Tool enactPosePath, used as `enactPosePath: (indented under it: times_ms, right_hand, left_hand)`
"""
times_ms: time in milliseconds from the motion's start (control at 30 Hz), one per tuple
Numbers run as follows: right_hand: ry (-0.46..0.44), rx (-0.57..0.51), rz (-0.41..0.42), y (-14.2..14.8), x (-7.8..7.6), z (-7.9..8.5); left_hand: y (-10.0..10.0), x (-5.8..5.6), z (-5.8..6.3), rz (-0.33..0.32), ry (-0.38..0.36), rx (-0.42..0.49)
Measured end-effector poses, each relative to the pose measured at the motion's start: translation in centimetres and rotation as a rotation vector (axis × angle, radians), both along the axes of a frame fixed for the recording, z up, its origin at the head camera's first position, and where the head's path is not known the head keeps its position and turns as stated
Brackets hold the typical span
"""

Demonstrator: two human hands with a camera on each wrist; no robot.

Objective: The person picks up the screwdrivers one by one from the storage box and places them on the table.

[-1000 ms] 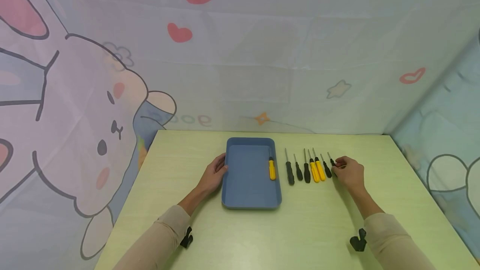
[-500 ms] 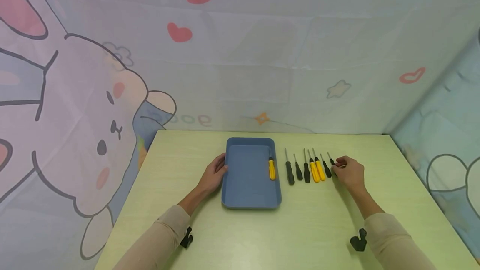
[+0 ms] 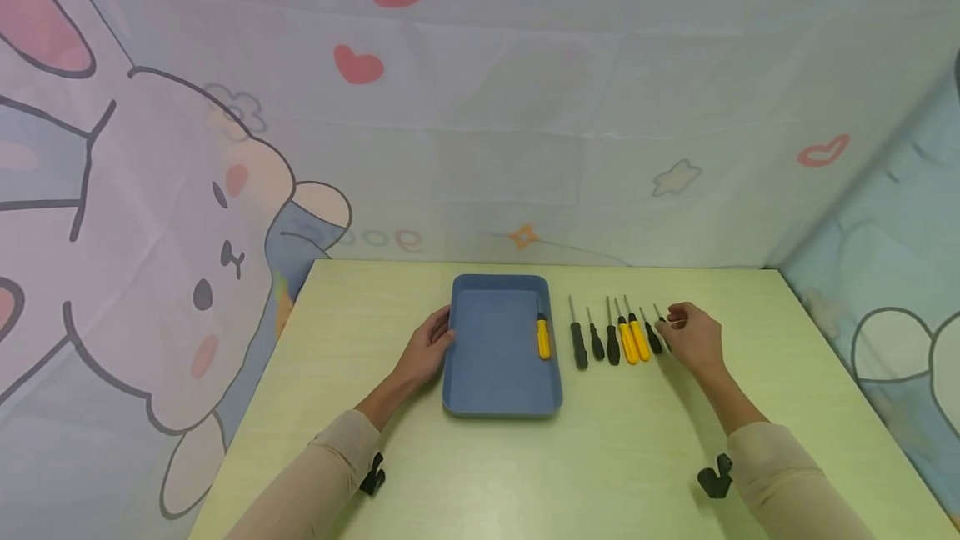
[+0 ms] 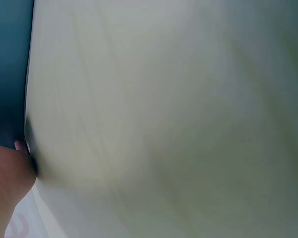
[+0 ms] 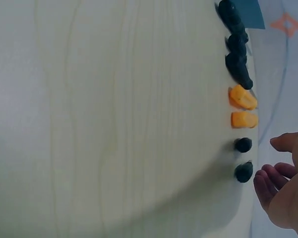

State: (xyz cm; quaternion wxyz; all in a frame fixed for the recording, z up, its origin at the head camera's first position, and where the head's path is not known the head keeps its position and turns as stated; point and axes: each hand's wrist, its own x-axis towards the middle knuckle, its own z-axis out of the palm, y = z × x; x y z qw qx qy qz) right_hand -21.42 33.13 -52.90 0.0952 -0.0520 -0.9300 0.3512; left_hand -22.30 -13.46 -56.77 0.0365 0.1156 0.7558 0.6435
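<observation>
My left hand (image 3: 425, 352) holds the left side of a blue tray (image 3: 487, 407), its thumb at the rim and its fingers along the outer wall. Inside the tray, near the right wall, lies a yellow-handled screwdriver (image 3: 543, 338). My right hand (image 3: 694, 340) is over the rightmost black screwdriver (image 5: 244, 172), which lies on the table and is partly hidden in the head view. The thumb and fingers of that hand stand apart with nothing between them in the right wrist view. Beside it is another small black screwdriver (image 3: 652, 338).
Between tray and right hand, two yellow screwdrivers (image 3: 639, 340) and several black ones, including a long one (image 3: 578, 346), lie in a row with tips toward the back. A printed cloth wall (image 3: 517, 148) rises behind the table (image 3: 510, 482).
My right hand has shifted slightly up and left, its thumb and fingers spreading away from the rightmost black screwdriver. My left hand and the tray stay in place.
</observation>
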Motion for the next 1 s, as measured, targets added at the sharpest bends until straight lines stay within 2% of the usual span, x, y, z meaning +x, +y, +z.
enactPosePath:
  times_ms: [500, 767, 1000]
  right_hand:
    - [0.067, -0.043, 0.085, -3.1, -0.8, 2.6]
    - [0.022, -0.085, 0.131, -4.8, -1.0, 3.5]
    - [0.010, -0.103, 0.163, -6.1, -1.0, 3.6]
  left_hand:
    - [-0.1, -0.1, 0.0, -0.010, 0.007, 0.006]
    - [-0.1, 0.0, 0.3, -0.010, 0.009, -0.009]
    - [0.0, 0.1, 0.2, -0.007, 0.006, -0.013]
